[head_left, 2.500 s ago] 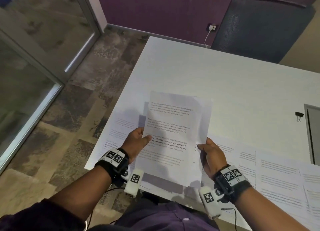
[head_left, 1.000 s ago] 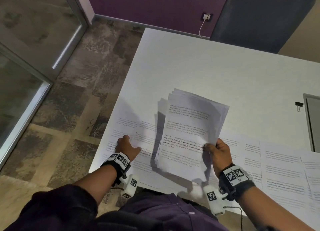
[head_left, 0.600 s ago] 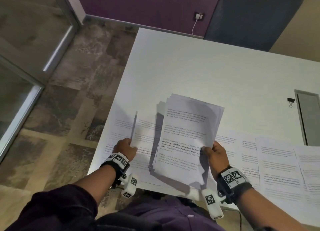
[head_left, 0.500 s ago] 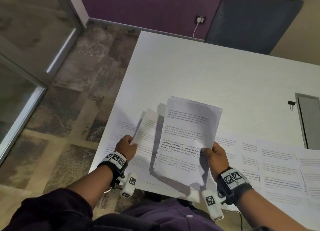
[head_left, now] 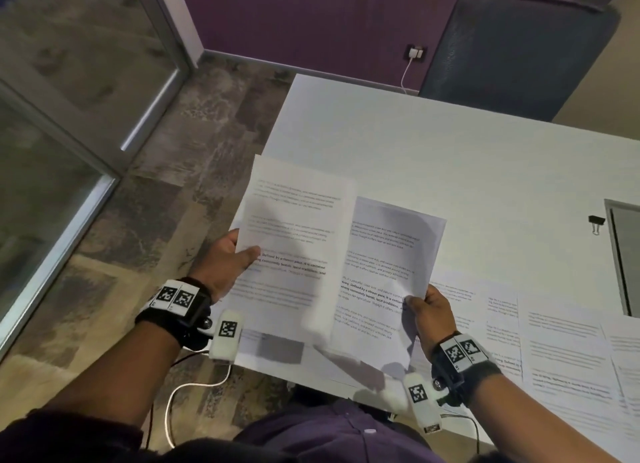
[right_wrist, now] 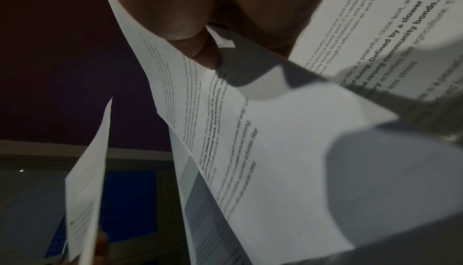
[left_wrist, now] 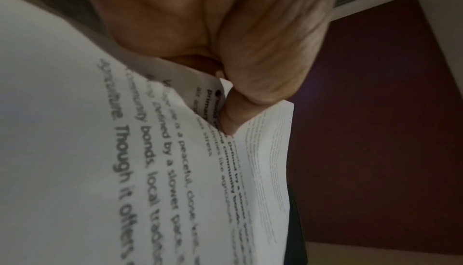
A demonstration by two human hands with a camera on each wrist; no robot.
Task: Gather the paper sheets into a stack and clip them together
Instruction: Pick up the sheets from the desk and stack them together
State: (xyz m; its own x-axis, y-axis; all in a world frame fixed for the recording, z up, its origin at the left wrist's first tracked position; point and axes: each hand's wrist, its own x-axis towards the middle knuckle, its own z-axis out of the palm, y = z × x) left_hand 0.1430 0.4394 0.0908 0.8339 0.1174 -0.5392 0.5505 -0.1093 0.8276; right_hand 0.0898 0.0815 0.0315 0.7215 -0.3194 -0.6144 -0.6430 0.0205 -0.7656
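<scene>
The left hand [head_left: 225,261] has lifted a loose sheet [head_left: 294,227], fingers pinching its edge, beside the stack [head_left: 388,275] pinched by the right hand [head_left: 431,310]; gathering continues, more sheets remaining right of the stack.

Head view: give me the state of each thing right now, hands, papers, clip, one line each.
Left hand: grips one printed white sheet.
Single printed white sheet: lifted off the table, overlapping the stack's left edge.
Right hand: pinches the stack.
Stack of printed white sheets: held up, unclipped.
Loose printed sheets: lying flat on the white table.
Black binder clip: lying on the table, unused.
</scene>
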